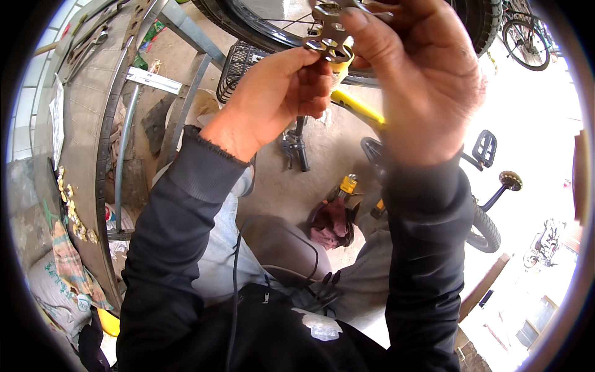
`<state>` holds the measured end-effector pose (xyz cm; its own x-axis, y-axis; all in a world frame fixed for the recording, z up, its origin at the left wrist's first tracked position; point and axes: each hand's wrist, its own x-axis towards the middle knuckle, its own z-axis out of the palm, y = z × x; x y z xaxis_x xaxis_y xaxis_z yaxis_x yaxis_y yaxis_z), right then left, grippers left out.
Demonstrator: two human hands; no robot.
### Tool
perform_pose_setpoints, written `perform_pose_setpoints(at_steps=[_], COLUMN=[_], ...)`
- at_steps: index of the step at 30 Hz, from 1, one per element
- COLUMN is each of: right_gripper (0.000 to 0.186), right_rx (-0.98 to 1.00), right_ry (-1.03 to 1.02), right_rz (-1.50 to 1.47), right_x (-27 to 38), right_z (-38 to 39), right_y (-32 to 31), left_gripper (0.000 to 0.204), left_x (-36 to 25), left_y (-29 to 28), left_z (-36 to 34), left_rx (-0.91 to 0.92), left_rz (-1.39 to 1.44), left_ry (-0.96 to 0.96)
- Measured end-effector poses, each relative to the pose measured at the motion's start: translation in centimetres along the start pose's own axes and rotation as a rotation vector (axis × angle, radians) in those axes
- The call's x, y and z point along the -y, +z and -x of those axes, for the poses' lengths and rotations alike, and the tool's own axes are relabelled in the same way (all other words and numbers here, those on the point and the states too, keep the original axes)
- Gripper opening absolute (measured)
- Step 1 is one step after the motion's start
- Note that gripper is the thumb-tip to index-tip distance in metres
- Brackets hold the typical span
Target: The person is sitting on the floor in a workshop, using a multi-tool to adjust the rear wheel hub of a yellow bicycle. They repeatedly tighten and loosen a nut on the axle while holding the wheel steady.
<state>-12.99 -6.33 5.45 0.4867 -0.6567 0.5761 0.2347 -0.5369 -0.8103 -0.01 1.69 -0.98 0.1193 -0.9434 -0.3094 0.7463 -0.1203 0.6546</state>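
Left hand (273, 93) and right hand (427, 80) close on one flat multi-hole wrench (328, 38)

Thumb and curled fingers of the left hand pinch the lower end of the flat multi-hole wrench. The right hand grips it from the other side, thumb laid on the metal face, its palm and wrist slightly blurred. The wrench is at the top of the view, in front of a spoked wheel (238, 17).

Just below the hands runs a yellow bicycle frame (359, 109), with a black pedal (484, 149) off to the right. A black wire basket (232, 74) is left of the left hand, partly hidden by it.

Farther down, a handlebar grip (301, 154) shows above the concrete floor (273, 193). A maroon cloth (330, 224) lies near the person's knees, a yellow tool handle (348, 183) just beyond it.

Out at the left edge, wrenches and other hand tools (90, 53) lie on a worn bench (83, 124); a white sack (52, 288) stands lower down. At upper right, well apart, is a parked bicycle (527, 43).
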Motion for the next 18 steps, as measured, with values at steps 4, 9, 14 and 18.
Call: perform_pose_setpoints(at_steps=[4, 9, 14, 18], right_gripper=[0.022, 0.019, 0.016, 0.017], right_rx=[-0.096, 0.010, 0.044, 0.034], right_ry=[0.079, 0.327, 0.397, 0.423], right_rz=[0.008, 0.148, 0.259, 0.267], right_x=[-0.3, -1.4, -2.5, -3.0], right_z=[0.2, 1.4, 2.6, 3.2], right_y=[-1.9, -4.9, -5.0, -4.9], left_gripper=[0.027, 0.027, 0.026, 0.023], left_x=[-0.7, -1.7, -1.8, -1.9], left_y=[-0.3, 0.3, 0.4, 0.6], left_z=[0.4, 0.6, 0.3, 0.0], left_rx=[-0.199, -0.289, -0.285, -0.284], left_rz=[-0.246, -0.517, -0.694, -0.744], left_ry=[0.188, 0.428, 0.529, 0.608])
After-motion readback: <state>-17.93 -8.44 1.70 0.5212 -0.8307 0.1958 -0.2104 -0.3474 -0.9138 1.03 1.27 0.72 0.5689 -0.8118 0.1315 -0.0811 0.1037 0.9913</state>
